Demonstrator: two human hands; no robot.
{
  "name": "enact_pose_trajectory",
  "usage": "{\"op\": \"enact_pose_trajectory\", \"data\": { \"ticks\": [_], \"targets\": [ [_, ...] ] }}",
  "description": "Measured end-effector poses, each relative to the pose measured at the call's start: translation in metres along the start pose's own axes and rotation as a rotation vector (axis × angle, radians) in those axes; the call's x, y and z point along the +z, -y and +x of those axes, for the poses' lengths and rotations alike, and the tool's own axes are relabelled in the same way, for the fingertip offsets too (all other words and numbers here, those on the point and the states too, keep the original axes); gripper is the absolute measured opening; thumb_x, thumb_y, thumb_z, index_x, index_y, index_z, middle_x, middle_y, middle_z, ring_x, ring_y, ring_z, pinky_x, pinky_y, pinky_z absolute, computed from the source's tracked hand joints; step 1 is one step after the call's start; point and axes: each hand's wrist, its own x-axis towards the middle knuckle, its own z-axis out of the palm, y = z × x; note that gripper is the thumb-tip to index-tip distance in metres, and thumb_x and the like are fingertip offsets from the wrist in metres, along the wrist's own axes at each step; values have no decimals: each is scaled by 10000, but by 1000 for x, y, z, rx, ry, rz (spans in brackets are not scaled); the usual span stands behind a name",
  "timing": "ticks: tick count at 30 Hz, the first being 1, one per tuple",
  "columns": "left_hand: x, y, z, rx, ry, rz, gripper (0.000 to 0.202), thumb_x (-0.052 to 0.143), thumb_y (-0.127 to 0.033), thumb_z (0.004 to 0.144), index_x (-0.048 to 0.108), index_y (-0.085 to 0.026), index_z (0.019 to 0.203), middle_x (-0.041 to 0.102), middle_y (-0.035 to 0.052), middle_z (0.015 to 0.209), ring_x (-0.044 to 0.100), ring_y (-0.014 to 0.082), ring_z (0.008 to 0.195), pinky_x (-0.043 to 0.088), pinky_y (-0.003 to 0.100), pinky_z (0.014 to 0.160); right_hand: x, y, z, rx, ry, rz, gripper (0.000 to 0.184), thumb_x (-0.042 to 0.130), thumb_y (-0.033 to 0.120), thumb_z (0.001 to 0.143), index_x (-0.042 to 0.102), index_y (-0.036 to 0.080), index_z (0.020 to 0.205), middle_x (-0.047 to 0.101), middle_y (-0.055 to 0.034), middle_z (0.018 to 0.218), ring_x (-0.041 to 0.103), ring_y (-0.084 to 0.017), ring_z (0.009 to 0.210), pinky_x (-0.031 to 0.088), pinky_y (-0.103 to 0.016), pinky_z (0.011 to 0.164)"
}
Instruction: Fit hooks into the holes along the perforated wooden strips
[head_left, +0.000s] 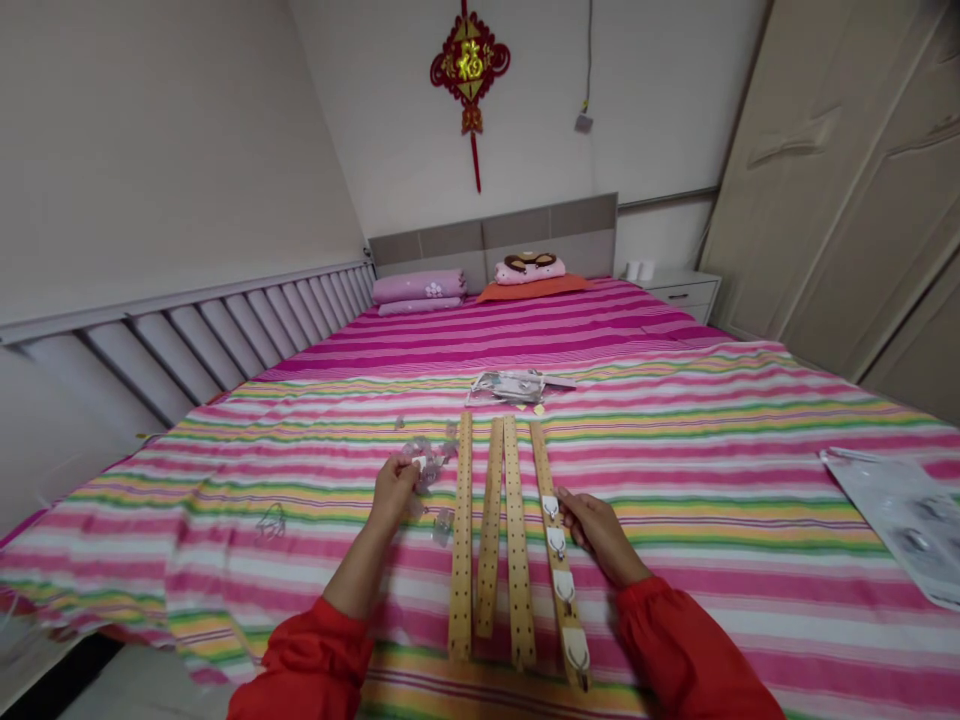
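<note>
Four wooden strips [491, 530] lie side by side on the bed [750, 450], long axes pointing away from the person, between the hands. The rightmost strip [541, 470] carries four white hooks [556, 541]. The right hand [600, 535] touches its right edge; whether it grips cannot be told. The left hand [394, 490], left of the strips, pinches a small clip [418, 463].

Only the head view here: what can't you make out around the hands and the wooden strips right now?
All in the head view:
- The small piece in the left hand: too small, and half covered by fingers.
- The right hand at the rightmost strip: pinching or only touching is unclear.
- The clear wrappers: transparent on the striped sheet, so the count is unclear.
- The grey packet: cut off by the right edge, print blurred.
</note>
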Motion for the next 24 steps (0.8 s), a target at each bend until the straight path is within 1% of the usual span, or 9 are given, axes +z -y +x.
{"op": "enact_pose_trajectory", "data": {
  "ticks": [4, 6, 11, 15, 19, 21, 24],
  "targets": [
    [1, -4, -1, 12, -41, -7, 273, 722, -368, 510, 562, -175, 621, 555, -40, 571, 494, 106, 564, 396, 220, 558, 0, 0, 0, -2, 5, -3, 476, 694, 592, 657, 521, 174, 507, 499, 39, 413, 342, -44, 295, 190, -195, 305],
    [1, -4, -1, -4, -51, -24, 247, 707, -346, 509, 545, -177, 586, 535, -46, 554, 482, 102, 558, 392, 217, 554, 0, 0, 0, -9, 1, -3, 472, 695, 586, 661, 522, 174, 508, 500, 37, 415, 340, -44, 300, 188, -194, 308],
    [0, 2, -5, -100, -81, -90, 257, 652, -342, 555, 437, -202, 543, 419, -83, 477, 418, 82, 470, 377, 215, 494, -1, -1, 0, -9, 6, -6, 456, 702, 567, 661, 522, 178, 506, 492, 40, 404, 339, -50, 298, 187, -197, 306],
    [-3, 5, -4, -122, -109, -126, 262, 628, -293, 555, 382, -210, 523, 387, -91, 462, 388, 68, 444, 353, 199, 460, -1, -3, 1, -7, 0, -7, 472, 703, 581, 649, 506, 182, 490, 492, 42, 403, 330, -44, 290, 181, -197, 302],
    [-2, 6, -3, -130, -117, -138, 225, 584, -249, 565, 374, -210, 496, 365, -91, 421, 354, 61, 405, 297, 189, 410, 0, -2, 1, -11, -2, -3, 479, 707, 601, 631, 516, 182, 499, 499, 42, 406, 334, -44, 292, 190, -199, 303],
    [-1, 5, -4, -135, -107, -144, 204, 580, -256, 575, 399, -206, 494, 395, -80, 414, 395, 74, 411, 307, 192, 412, 0, -1, 0, -13, 0, -5, 481, 704, 608, 627, 517, 184, 499, 498, 42, 403, 337, -49, 294, 194, -203, 305],
    [0, 4, -6, -146, -76, -142, 166, 602, -280, 582, 474, -190, 526, 504, -45, 460, 500, 106, 480, 365, 206, 450, 0, 0, 0, -16, 3, -8, 482, 702, 607, 626, 506, 189, 488, 494, 42, 396, 337, -53, 294, 192, -208, 306]
  ]
}}
